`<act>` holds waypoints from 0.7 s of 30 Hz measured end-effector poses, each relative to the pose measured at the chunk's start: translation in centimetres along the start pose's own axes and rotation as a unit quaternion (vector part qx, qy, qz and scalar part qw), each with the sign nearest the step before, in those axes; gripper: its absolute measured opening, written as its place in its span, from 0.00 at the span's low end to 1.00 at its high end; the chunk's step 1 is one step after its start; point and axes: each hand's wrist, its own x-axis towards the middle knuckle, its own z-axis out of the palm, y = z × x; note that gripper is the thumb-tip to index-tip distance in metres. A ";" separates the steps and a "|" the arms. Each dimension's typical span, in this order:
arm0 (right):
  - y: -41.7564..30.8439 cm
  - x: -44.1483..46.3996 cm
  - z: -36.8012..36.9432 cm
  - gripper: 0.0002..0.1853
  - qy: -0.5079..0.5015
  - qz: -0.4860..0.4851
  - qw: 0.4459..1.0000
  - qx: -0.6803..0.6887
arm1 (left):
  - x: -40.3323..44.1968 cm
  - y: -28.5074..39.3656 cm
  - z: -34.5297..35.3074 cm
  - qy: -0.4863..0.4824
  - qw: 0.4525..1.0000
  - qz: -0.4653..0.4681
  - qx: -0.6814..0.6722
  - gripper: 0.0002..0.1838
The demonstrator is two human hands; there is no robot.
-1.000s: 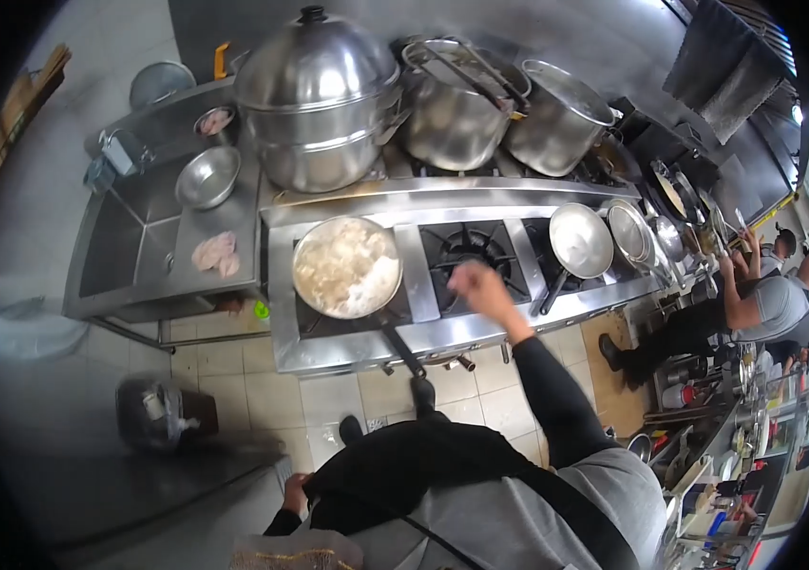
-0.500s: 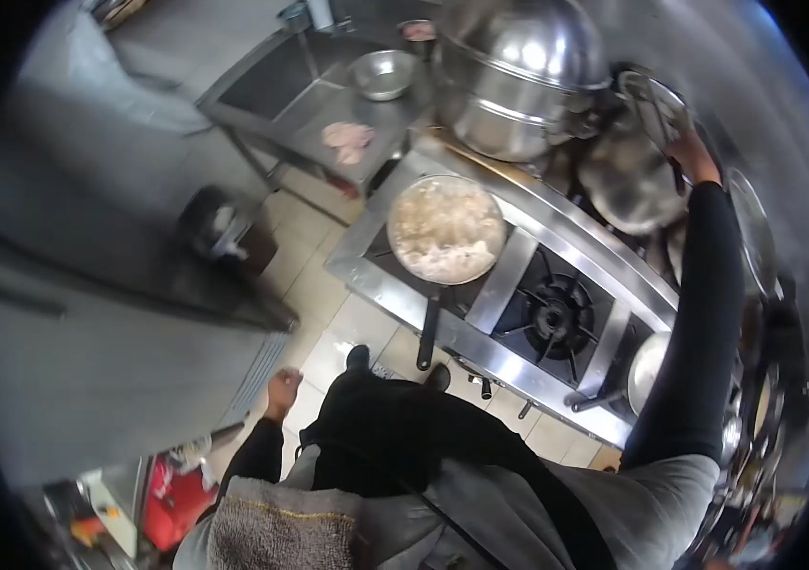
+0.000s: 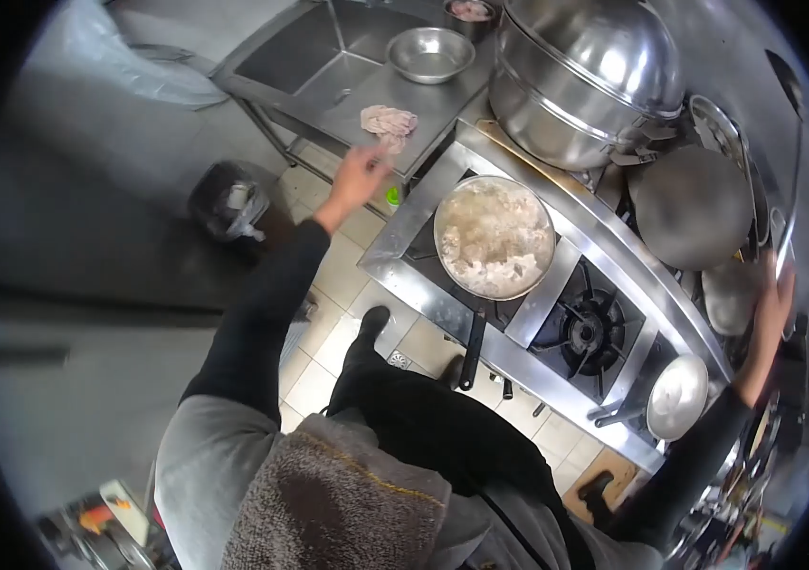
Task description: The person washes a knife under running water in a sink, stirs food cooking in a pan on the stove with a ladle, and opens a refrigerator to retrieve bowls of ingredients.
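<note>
Currently, head view, items listed from the pan (image 3: 494,296):

- Pan: dk handle toward wearer, on stove (image 3: 541,293); pale food pcs (image 3: 494,233) in cloudy liquid inside.
- L hand (image 3: 357,182): left of pan, reaching to raw meat (image 3: 389,123). Grip: loose, fingers slightly parted, no item seen in it. Fingertips at lower edge of meat; contact can't be told (blur).
- Raw meat: pale pink, upper left of pan, on s/s sink unit (image 3: 328,104).
- R hand (image 3: 773,302): well right of pan. Grip: narrow, closed round lower handle of ladle (image 3: 795,157).
- Ladle: long, s/s, approx. upright in view, bowl end up, farther from pan than the dk round pot (image 3: 694,207).
- Bowl (image 3: 430,57): s/s, beyond meat as seen from pan; sm. container w/ pink meat (image 3: 469,13) just beside.
- Lg. domed steamer (image 3: 580,90): behind pan.
- Open burner (image 3: 587,331): right of pan; 2nd pan (image 3: 677,399) farther right.
- Bin (image 3: 229,201): left of pan, floor level.
</note>
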 end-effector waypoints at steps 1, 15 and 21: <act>-2.1 -3.8 -1.1 0.24 -0.047 0.074 0.995 0.043 | 3.4 -0.6 1.6 0.056 0.997 0.060 0.007 0.19; -9.8 -43.0 6.9 0.18 0.094 0.401 0.906 0.102 | 17.4 -12.5 -6.7 -0.102 0.961 0.147 0.209 0.18; -12.8 -45.4 10.9 0.18 0.100 0.471 0.865 0.143 | 25.6 -5.5 2.6 -0.002 0.980 0.191 0.062 0.21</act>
